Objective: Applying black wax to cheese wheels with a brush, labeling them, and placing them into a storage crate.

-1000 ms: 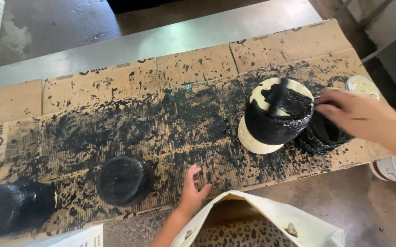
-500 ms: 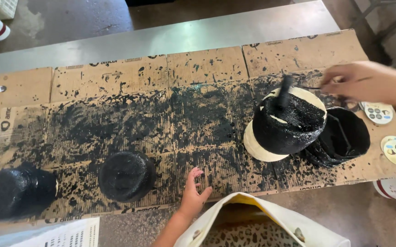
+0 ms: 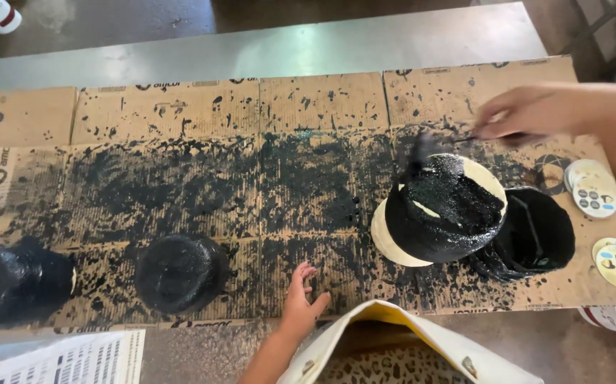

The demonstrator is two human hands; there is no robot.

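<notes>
While the right hand (image 3: 528, 114) reaches in from the right edge, its fingers are pinched shut around the thin handle of a paint brush (image 3: 421, 151), whose dark, blurred bristle end hangs over the far rim of a cream-coloured round form (image 3: 439, 210). That form stands at the right of the table on a sheet of flattened cardboard (image 3: 308, 107) and is mostly coated in glossy black paint, with bare cream showing along its far right rim and at its lower left edge. Just beside it on the right, touching or nearly so, sits a black tub of paint (image 3: 535, 231). Two round lids (image 3: 596, 195) with coloured dots lie on the cardboard further right, one near the tub's far side and one nearer.

At the near edge, a small left hand (image 3: 299, 302) rests on the cardboard with fingers loosely spread and holding nothing, well apart from the form. To the left sit a fully black round piece (image 3: 178, 274) and, at the left edge, another black piece (image 3: 16, 284), both near the front of the cardboard. A cream bag with a spotted lining (image 3: 400, 348) lies at the near edge beside the left hand. Black spatter covers the middle of the cardboard, and bare grey table (image 3: 286, 53) shows on the far side.
</notes>
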